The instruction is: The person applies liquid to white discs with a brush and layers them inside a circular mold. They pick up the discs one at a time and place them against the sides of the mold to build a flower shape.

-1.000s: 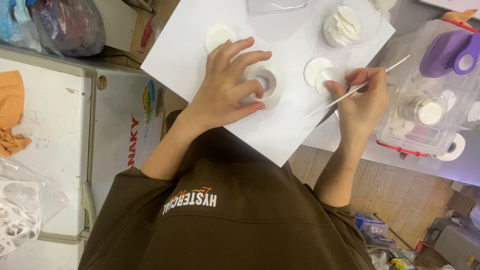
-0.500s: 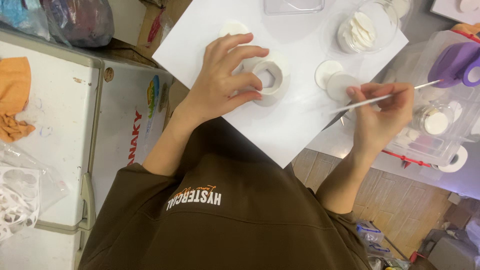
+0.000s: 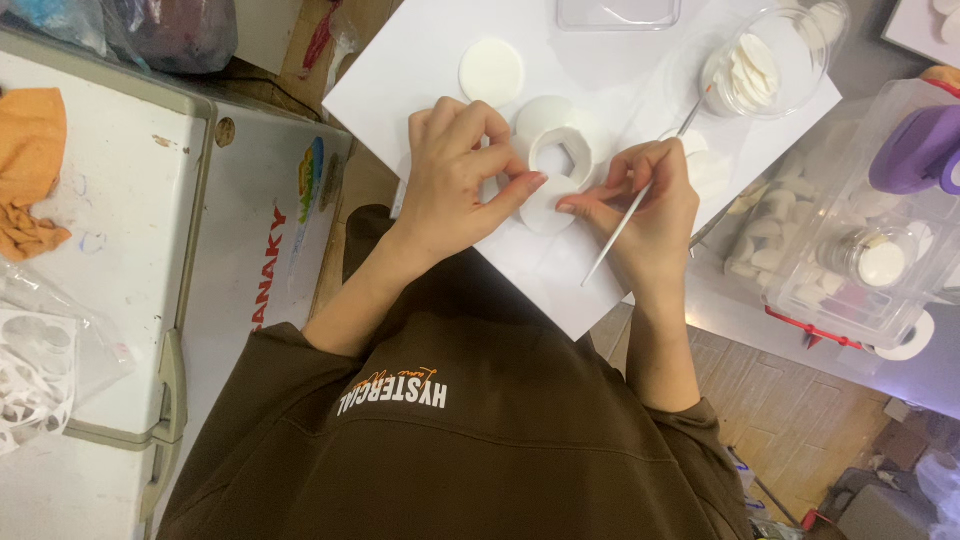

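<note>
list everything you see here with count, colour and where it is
paper ring: 1, white, on the sheet between both hands
thin stick: 1, pale, in the right hand
sheet: 1, white, under the work
disc: 1, white, on the sheet above the ring
bowl: 1, clear, holds white discs, top right
box: 1, clear, right edge
cloth: 1, orange, far left
left hand: on the ring
right hand: grips the stick
</note>
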